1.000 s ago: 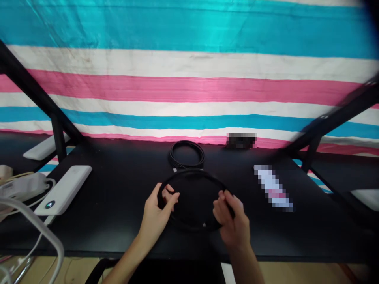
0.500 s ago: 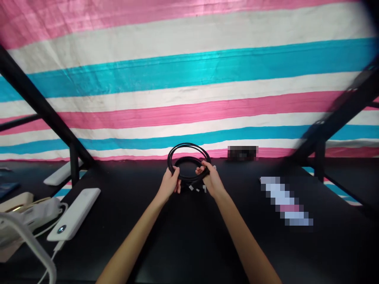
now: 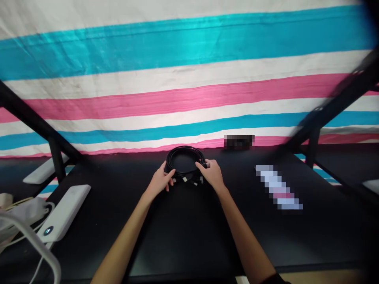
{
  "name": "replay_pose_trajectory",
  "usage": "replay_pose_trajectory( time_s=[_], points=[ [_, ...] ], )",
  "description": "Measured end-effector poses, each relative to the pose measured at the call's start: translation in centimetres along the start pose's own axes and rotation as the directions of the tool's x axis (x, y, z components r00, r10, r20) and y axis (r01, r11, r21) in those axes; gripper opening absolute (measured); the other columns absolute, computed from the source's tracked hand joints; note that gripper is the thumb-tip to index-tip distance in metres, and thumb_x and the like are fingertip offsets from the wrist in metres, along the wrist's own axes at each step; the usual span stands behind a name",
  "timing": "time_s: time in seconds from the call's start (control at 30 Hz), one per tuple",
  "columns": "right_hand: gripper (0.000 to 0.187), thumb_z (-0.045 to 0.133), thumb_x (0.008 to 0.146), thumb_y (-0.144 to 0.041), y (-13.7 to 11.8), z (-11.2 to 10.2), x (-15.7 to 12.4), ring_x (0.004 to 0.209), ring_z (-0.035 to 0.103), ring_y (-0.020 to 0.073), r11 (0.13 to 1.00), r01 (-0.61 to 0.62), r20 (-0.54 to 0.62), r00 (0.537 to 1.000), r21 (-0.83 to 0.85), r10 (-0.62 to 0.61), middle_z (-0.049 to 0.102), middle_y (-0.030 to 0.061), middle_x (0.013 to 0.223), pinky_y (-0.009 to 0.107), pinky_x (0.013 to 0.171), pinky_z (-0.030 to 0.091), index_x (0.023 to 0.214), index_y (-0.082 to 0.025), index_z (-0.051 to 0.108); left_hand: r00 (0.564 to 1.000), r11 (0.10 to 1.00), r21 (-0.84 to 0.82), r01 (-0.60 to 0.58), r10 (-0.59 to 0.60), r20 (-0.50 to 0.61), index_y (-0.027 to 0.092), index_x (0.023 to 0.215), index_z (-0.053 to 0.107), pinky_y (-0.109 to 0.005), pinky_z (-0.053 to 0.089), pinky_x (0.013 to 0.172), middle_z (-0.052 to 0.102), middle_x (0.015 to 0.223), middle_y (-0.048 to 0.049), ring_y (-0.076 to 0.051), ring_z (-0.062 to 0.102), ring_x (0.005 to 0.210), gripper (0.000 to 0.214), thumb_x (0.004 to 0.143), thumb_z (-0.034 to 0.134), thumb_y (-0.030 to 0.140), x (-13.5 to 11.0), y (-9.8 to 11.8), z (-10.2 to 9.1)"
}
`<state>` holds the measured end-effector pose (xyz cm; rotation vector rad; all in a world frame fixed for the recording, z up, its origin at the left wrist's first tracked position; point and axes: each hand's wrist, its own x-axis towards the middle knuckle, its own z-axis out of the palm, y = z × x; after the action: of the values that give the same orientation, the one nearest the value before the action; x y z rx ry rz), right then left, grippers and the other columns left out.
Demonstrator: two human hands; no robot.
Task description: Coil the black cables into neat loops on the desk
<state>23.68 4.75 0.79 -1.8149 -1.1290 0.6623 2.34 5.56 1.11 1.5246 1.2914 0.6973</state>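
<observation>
A coiled black cable (image 3: 185, 148) lies near the back of the black table, its loops gathered into one ring. Several small light-coloured connector ends (image 3: 185, 179) stick out at the ring's front. My left hand (image 3: 160, 180) is at the ring's left side, its thumb and fingers spread apart by the loops; whether it touches them is unclear. On the right side, my right hand (image 3: 212, 174) has its thumb over the ring and its fingers around the loops, with a greyish connector at its fingertips.
A white power bank (image 3: 68, 211) with a plugged-in cord lies on the left, beside a white power strip (image 3: 28, 213) and a curved white tube (image 3: 35, 240). A pixelated pale strip (image 3: 278, 187) lies right; a blurred dark box (image 3: 239, 142) stands behind. Black frame bars (image 3: 35, 122) slant at both sides.
The raised upper loops have come down onto the lower ring, so the coil lies flatter. My left hand has loosened and its fingers have spread. The view has tilted down.
</observation>
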Motion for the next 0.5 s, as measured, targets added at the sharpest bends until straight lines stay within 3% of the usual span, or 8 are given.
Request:
replay_pose_trajectory(
  time_s=[0.17,0.33,0.5],
  points=[
    [0.051,0.057,0.072,-0.043,0.7,0.0,0.2,0.096,0.057,0.0254,0.962,0.047,-0.005,0.999,-0.269,-0.05,0.058,0.0103,0.109,0.035,0.083,0.042,0.118,-0.02,0.058,0.998,1.0,0.014,-0.022,0.023,-0.05,0.014,0.142,0.024,-0.017,0.037,0.037,0.058,0.049,0.0055,-0.008,0.05,0.031,0.068,0.084,0.048,0.041,0.0,0.0,0.0],
    [0.051,0.055,0.074,-0.038,1.2,0.0,0.5,0.1,0.057,0.0259,0.957,0.059,0.036,0.998,-0.285,-0.05,0.062,0.0102,0.107,0.034,0.086,0.041,0.12,-0.018,0.058,0.997,1.0,0.02,-0.021,0.022,-0.075,0.016,0.139,0.032,-0.018,0.038,0.039,0.057,0.048,0.006,-0.008,0.049,0.032,0.061,0.085,0.046,0.039,0.2,-0.2,-0.1],
    [0.054,0.052,0.077,-0.047,1.6,0.1,0.9,0.096,0.059,0.023,0.966,0.059,0.036,0.998,-0.25,-0.052,0.064,0.0093,0.104,0.031,0.083,0.042,0.12,-0.016,0.059,0.994,1.0,0.025,-0.02,0.022,-0.104,0.011,0.139,0.03,-0.018,0.037,0.038,0.058,0.048,0.0046,-0.009,0.05,0.031,0.063,0.085,0.044,0.041,0.0,0.1,-0.8]
  ],
)
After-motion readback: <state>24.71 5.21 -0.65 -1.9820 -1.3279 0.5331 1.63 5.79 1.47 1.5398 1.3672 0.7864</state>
